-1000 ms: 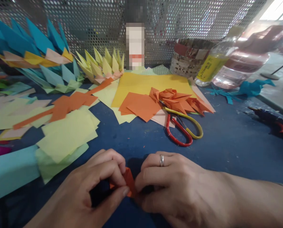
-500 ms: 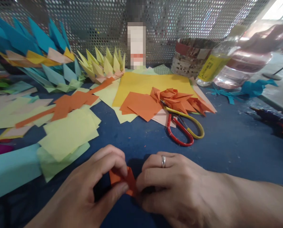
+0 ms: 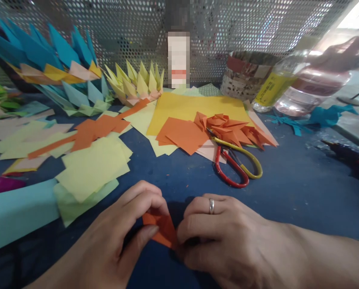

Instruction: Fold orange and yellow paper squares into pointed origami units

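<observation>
A small folded piece of orange paper (image 3: 164,233) lies between my two hands, low over the dark blue table. My left hand (image 3: 137,224) is closed on its left part, with the thumb on the near face and the fingers curled over the far edge. The right corner of the paper is pinched in my right hand (image 3: 218,233), which wears a ring; the fingertips there are partly hidden. Beyond the hands, scissors (image 3: 232,164) with red and yellow handles rest near flat orange sheets (image 3: 182,134) and several folded orange pieces (image 3: 227,126).
Pale yellow sheets (image 3: 92,168) and a light blue strip (image 3: 19,216) lie at left. Folded-paper rings, one blue (image 3: 59,72) and one yellow (image 3: 137,82), stand behind. A woven basket (image 3: 242,74), a bottle with a yellow label (image 3: 271,88) and a glue gun (image 3: 351,154) are at right.
The whole view has shifted slightly, so things appear a little further right. My left thumb has slid back on the orange paper, and more of its face shows. Both hands keep hold of it.
</observation>
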{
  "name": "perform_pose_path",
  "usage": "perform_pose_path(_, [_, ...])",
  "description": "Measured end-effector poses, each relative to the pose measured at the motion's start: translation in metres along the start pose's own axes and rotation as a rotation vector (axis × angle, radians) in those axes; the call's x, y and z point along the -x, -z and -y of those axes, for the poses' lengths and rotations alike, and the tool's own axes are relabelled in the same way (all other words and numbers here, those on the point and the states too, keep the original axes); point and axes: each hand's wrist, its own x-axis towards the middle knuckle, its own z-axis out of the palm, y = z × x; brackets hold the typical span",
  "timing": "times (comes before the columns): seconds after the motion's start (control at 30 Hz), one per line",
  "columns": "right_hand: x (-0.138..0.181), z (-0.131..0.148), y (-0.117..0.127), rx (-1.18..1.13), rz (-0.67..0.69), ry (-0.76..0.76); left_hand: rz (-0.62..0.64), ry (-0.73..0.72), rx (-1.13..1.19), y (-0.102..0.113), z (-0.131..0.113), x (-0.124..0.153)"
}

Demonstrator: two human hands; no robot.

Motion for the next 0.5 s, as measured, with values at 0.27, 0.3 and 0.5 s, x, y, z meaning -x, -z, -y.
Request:
perform_pose_path(0.27, [0.0, 0.0, 0.002, 0.02, 0.003, -0.017, 0.102, 0.03, 0.043, 0.011, 0.006, -0.003])
perform_pose_path(0.3, [0.0, 0.0, 0.002, 0.009, -0.012, -0.01, 0.094, 0.034, 0.057, 0.012, 0.006, -0.004])
perform_pose_path(0.5, [0.0, 0.0, 0.001, -0.021, -0.121, 0.034, -0.046, 0.117, 0.09, 0.009, 0.009, -0.004])
